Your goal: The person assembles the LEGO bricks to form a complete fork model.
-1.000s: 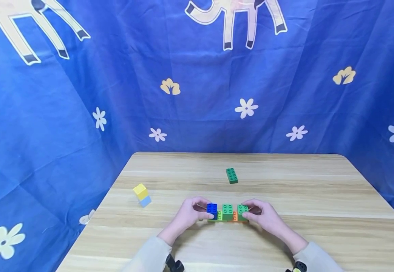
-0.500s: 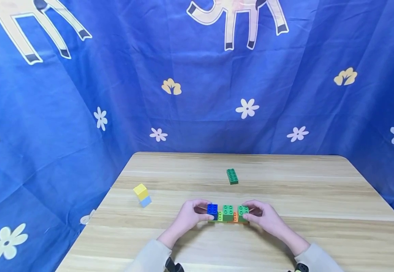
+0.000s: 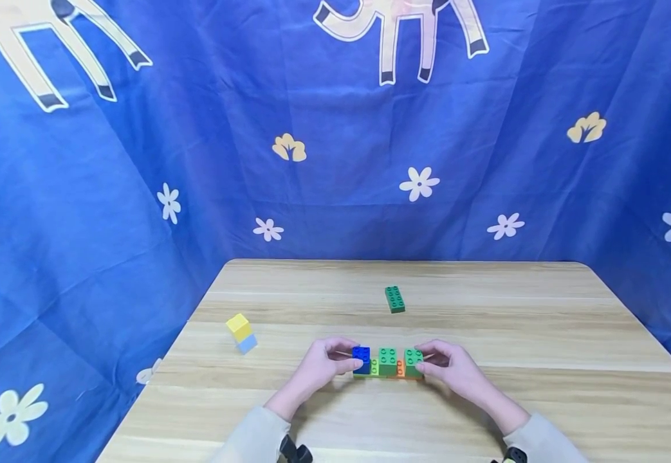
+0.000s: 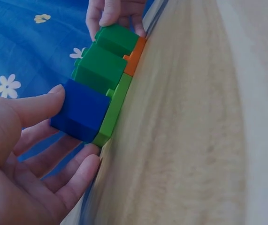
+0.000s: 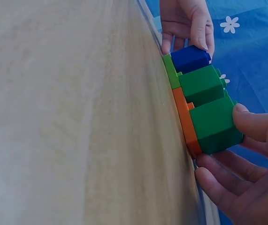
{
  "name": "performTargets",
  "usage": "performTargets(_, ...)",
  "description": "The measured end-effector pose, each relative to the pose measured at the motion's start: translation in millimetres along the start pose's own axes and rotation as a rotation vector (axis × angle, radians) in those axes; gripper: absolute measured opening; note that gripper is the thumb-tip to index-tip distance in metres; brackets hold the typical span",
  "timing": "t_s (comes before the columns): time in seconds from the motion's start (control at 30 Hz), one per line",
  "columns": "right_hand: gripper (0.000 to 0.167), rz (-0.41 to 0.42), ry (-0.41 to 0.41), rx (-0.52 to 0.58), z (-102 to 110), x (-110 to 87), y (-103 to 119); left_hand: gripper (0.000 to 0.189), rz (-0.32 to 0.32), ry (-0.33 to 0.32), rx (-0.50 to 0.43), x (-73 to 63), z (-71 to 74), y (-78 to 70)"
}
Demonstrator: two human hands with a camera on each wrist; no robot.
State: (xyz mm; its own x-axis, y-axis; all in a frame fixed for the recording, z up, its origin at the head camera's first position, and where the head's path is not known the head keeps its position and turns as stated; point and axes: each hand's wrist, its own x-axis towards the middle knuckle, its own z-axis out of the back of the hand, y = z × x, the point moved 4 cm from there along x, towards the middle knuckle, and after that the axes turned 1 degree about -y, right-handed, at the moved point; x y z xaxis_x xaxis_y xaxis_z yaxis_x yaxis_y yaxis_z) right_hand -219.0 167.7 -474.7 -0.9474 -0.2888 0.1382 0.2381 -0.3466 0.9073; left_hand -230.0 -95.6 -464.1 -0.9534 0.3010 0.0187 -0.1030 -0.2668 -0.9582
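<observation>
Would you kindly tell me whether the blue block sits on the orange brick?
No, the blue block sits on the lime-green brick, at the opposite end from the orange brick.

In the head view, the blue block (image 3: 362,355) in the left hand (image 3: 325,361) hides that hand's far fingertips; the sleeve (image 3: 543,438) behind the right hand (image 3: 453,370) is cut off.

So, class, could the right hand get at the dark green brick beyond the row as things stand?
Probably yes: nothing shows in the way between the right hand and the dark green brick. It would likely need to let go of the green end brick first.
</observation>
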Motion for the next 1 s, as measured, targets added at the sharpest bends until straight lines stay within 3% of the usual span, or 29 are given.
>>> performTargets(0.33, 0.036, -0.01, -0.004, 0.017, 0.6, 1.6, 1.2, 0.036, 0.019, 0.049, -0.062, 3.9, -0.5, 0.4)
performTargets(0.77, 0.041, -0.015, 0.023, -0.003, -1.2, 0.3, 5.5, 0.041, 0.033, 0.049, -0.066, 1.2, 3.0, 3.9)
performTargets(1.0, 0.045, -0.031, 0.032, -0.028, -1.5, -0.1, 9.2, 0.046, 0.032, 0.126, -0.044, 6.5, 7.4, -1.2)
